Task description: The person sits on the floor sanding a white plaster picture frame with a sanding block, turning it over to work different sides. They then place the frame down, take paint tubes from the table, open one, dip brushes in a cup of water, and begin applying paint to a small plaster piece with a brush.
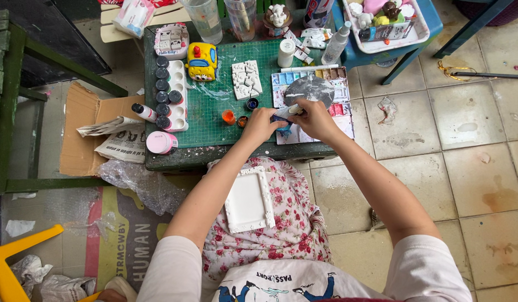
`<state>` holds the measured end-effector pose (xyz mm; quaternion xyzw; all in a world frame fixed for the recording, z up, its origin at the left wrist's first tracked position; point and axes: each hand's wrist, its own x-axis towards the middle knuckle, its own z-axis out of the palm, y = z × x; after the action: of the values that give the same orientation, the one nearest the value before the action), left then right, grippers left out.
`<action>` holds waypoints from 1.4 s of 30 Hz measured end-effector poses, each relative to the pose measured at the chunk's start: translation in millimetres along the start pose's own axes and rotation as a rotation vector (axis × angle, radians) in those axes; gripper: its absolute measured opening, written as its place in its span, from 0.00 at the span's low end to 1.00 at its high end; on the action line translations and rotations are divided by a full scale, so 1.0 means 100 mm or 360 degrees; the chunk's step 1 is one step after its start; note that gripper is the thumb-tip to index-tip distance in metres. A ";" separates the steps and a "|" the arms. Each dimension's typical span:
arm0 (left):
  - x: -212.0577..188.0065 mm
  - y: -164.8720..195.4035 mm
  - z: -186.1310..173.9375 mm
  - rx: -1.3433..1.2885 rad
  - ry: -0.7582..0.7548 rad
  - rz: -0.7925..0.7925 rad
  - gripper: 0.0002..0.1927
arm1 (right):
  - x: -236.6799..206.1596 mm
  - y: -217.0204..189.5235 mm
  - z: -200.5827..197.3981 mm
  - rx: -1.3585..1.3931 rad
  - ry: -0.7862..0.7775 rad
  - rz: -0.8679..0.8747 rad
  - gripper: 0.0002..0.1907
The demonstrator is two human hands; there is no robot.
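1. L hand [263, 124] closed round small blue paint pot [281, 119], over green mat [214, 120].
2. R hand [313, 118] pinches white tube [295, 109] at pot, beside paint palette [337, 89].
3. White frame [249, 199] rests on lap.

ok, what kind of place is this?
Likely a home or small craft corner set up for painting plaster figures. A low table with a green cutting mat holds a paint palette and a row of small paint pots; a white plaster frame lies on the person's lap. Tiled floor.
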<state>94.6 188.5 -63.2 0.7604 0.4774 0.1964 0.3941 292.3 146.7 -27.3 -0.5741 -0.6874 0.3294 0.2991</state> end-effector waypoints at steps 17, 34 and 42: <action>-0.01 -0.01 0.05 0.0068 0.0114 0.0247 0.10 | -0.09 0.02 0.07 0.0050 0.0165 -0.0308 0.11; -0.04 -0.11 -0.05 0.0849 -0.0057 0.0751 0.12 | -0.10 -0.12 -0.09 -0.0115 -0.0152 -0.0641 0.21; -0.05 -0.10 0.02 0.1034 -0.0141 0.0778 0.07 | -0.14 -0.05 0.01 -0.0428 -0.0207 -0.0418 0.18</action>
<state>87.9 185.9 -72.3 0.9441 0.3025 0.0904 0.0952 290.4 132.1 -24.4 -0.4918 -0.8121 0.2291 0.2150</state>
